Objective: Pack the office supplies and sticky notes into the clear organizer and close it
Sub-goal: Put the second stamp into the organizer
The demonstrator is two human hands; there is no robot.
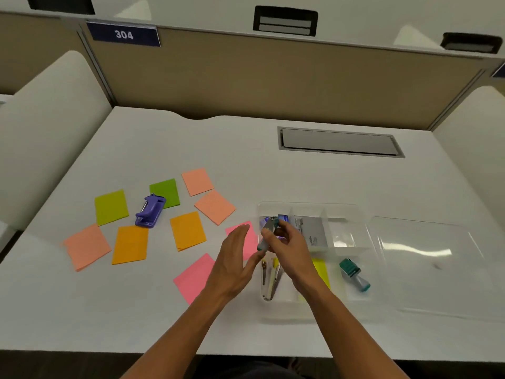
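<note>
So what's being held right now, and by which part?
The right hand grips a teal-and-grey stamper around its middle; the left hand is open, holding nothing.

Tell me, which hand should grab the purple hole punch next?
The left hand, probably. It is open and holds nothing, and the purple hole punch lies on its side of the desk. The right hand is busy gripping a teal stamp over the organizer.

The clear organizer [355,214] is glossy transparent plastic, and its opened lid [437,258] catches bright glare. The sticky notes [188,230] are matt paper (pink, orange, salmon, green). The purple hole punch [149,211] looks like smooth plastic with a shiny metal strip. The desk [246,149] is smooth, matt white.
</note>
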